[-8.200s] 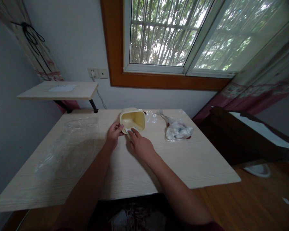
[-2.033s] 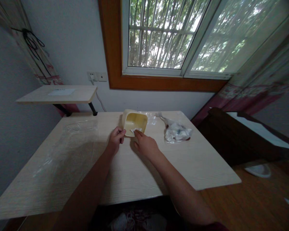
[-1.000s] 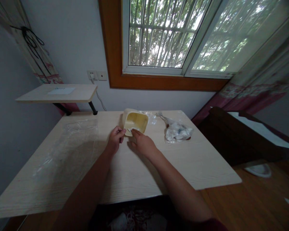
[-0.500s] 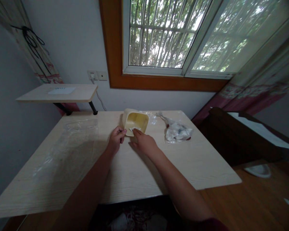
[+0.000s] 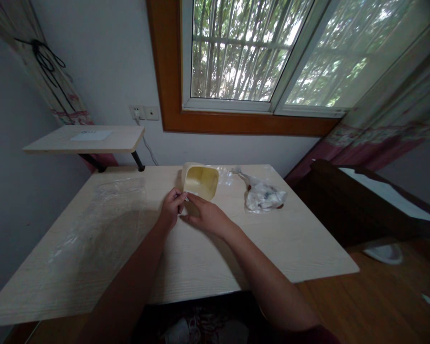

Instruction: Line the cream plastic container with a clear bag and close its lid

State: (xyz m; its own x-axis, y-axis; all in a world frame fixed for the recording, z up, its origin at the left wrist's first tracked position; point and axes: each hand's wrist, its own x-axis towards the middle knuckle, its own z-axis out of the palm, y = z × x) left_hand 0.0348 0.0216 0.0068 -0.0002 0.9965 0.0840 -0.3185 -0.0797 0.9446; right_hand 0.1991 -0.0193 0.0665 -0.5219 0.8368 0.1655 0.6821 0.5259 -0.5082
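Note:
A cream plastic tub (image 5: 199, 181) lies tilted on the light wood-grain table (image 5: 200, 272), its open yellowish inside facing me. My left hand (image 5: 171, 208) sits at its near left corner, fingers pinched on a thin white scrap (image 5: 185, 198), probably paper or film. My right hand (image 5: 205, 215) lies flat-fingered just below the tub, fingertips reaching toward my left hand. Most of the scrap is hidden by my fingers.
A crumpled clear plastic bag (image 5: 263, 197) lies right of the tub. A flat plastic sheet (image 5: 100, 215) covers the table's left part. A small wall-mounted shelf (image 5: 82, 138) stands back left. The table's right edge drops to a wooden floor.
The white scrap no longer shows against the tub's inside. My right hand has slid left and down, off the tub, toward my left hand. The tub sits about the same.

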